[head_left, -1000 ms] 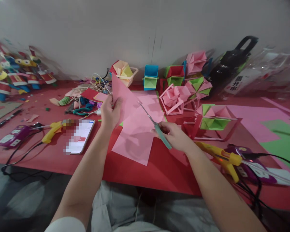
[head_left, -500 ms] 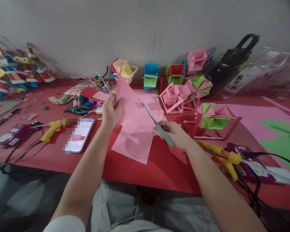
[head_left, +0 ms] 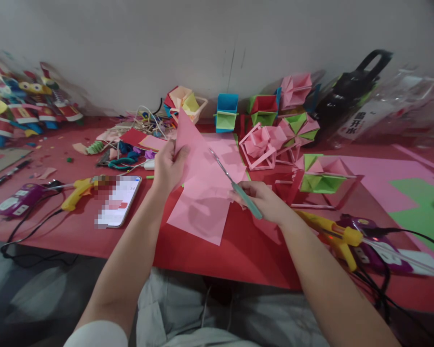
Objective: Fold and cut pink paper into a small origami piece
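In the head view, the only one, a red-covered bench [head_left: 202, 258] carries the work, and both hands are above its middle part, between near edge and far edge. The left hand [head_left: 170, 166] pinches a pink sheet [head_left: 192, 144] at its left border, thumb in front and the other fingers, as it seems, behind; the sheet stands tilted, with a pointed corner up toward the far edge. The right hand [head_left: 262, 200] is closed around the green handle of the scissors [head_left: 244, 195]. The long axis of the scissors runs slantwise, from this handle to a tip that points toward the far edge and the left end. The tip is at the sloping right border of the sheet, but whether it touches, I cannot tell. So the sheet lies leftward and farther out from the right hand, while the left hand is the nearer one. Below, flat pink paper [head_left: 202, 221] rests with one corner toward the near edge. A phone [head_left: 128, 200] lies left of the left arm, and a yellow glue gun [head_left: 349, 237] lies just beside the right one.
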Demonstrator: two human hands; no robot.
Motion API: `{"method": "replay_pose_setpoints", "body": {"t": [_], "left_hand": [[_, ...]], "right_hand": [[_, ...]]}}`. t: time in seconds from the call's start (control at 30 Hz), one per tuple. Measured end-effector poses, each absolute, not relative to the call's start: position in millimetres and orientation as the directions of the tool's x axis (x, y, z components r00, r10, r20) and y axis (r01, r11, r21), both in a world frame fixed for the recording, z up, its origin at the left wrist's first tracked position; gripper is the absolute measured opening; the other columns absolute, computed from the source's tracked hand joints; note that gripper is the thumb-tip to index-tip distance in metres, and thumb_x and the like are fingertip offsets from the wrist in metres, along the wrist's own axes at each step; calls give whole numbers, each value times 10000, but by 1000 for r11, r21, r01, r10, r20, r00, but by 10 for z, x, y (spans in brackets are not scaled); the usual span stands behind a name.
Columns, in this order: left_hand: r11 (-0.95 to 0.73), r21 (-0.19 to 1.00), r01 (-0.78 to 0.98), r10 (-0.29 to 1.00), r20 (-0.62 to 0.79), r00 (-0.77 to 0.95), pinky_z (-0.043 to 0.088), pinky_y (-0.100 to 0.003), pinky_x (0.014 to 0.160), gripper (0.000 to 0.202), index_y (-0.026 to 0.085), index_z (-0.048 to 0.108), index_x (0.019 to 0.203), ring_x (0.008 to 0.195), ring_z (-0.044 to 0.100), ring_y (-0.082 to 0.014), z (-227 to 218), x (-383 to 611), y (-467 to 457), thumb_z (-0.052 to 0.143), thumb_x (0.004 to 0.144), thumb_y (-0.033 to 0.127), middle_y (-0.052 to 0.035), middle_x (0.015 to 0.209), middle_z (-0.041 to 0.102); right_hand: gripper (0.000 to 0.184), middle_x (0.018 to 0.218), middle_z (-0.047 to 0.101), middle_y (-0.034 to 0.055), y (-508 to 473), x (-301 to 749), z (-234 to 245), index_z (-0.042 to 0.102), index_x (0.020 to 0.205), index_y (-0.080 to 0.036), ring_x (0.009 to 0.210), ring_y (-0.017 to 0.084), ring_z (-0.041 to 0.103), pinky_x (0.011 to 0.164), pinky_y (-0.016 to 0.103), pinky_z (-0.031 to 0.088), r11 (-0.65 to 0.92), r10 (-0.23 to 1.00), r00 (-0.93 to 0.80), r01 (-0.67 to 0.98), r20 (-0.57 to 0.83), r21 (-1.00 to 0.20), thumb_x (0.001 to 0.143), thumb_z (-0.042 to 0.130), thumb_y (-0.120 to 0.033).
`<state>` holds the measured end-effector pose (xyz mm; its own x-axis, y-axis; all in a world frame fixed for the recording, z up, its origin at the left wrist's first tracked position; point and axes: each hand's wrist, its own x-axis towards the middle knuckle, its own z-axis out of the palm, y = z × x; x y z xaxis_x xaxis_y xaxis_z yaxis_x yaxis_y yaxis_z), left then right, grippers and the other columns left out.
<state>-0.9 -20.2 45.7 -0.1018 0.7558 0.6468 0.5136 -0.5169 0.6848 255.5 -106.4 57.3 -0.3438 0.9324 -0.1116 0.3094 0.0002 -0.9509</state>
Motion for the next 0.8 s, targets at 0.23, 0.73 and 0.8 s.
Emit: {"method": "replay_pose_setpoints", "body": {"t": [0.23,0.73,0.8], "left_hand": [[-523,686,506,758,646,-93,336,-295,559,365,235,401,713,593,413,-140,451,-11,-195,577,927,472,22,638,381],[-535,711,457,763,638,-99,340,-272,537,347,222,414,694,571,402,-114,478,-4,-208,618,923,383,35,629,390],[-541,712,447,761,641,-99,335,-267,534,339,217,420,693,567,390,-109,475,-5,-200,622,921,367,37,624,393]], "right_hand": [[413,593,486,-38,-1063,2563,554,568,702,-203,587,137,473,611,305,407,-8,936,-332,324,-121,-946,777,753,-565],[435,571,455,-37,-1074,2567,536,528,655,-206,557,121,429,539,284,353,27,941,-325,340,-90,-940,800,749,-551],[432,568,459,-37,-1071,2570,529,529,654,-203,555,120,434,534,281,343,29,943,-322,348,-90,-937,800,751,-544]]}}
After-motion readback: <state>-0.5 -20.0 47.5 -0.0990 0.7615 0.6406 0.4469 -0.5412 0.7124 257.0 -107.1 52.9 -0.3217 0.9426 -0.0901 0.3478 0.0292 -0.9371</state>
